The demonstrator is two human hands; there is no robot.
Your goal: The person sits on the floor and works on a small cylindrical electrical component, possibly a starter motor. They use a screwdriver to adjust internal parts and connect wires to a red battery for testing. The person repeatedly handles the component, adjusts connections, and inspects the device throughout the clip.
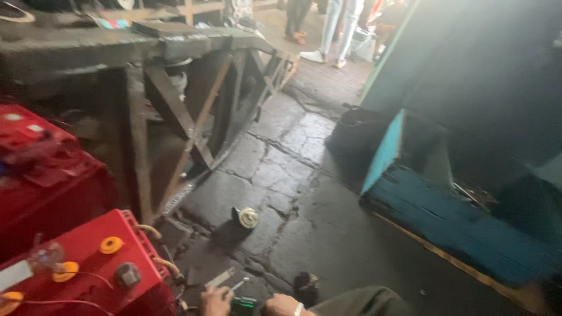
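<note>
Both hands sit at the bottom edge of the head view, partly cut off by the frame. The left hand is curled, its fingers closed toward a small dark green tool that lies between the two hands; a thin metal tip projects upward from this area. The right hand is closed beside the tool, with a pale band at the wrist. Whether either hand actually grips the tool cannot be determined, as the lower parts are out of frame.

Just left of the hands stands a red plastic battery case with yellow round caps and thin wires running across its top. A second red battery case stands behind it.

On the cracked grey concrete floor, beyond the hands, lies a small round metal cap. A dark wooden workbench with crossed braces occupies the upper left. A blue painted wooden crate rests at the right. Legs of other persons are visible at the far top.
</note>
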